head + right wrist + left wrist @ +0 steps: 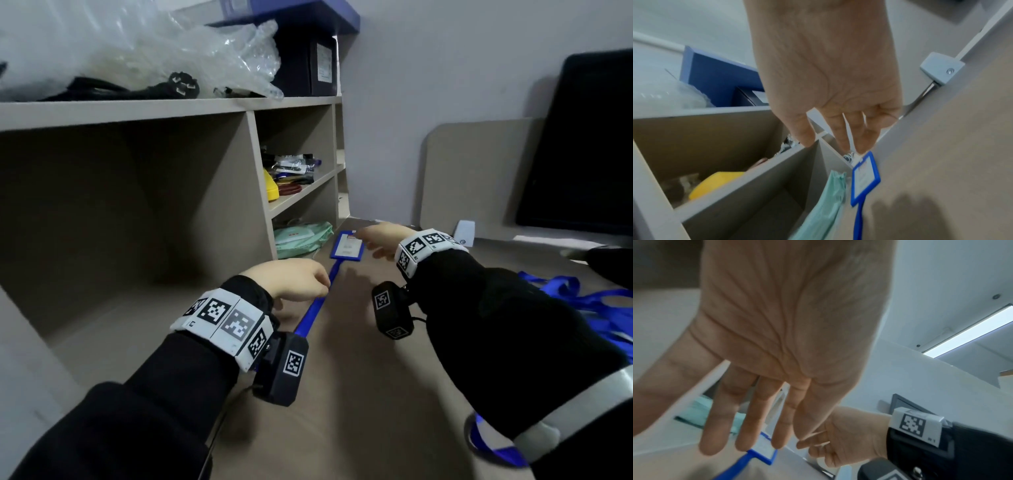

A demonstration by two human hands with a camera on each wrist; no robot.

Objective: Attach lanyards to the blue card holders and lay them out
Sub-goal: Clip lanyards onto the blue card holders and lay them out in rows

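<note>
A blue card holder lies flat on the desk near the shelf unit, with a blue lanyard running from it straight back toward me. My left hand hovers over the lanyard's middle, fingers straight in the left wrist view, holding nothing. Beside the holder's far end, my right hand hangs with its fingers relaxed; its fingertips are just above the holder and grip nothing. In the left wrist view the holder shows beyond my fingertips.
A pile of loose blue lanyards lies on the desk at the right. A shelf unit stands at the left, with a green packet in its lowest cubby next to the holder. A dark monitor stands at the far right.
</note>
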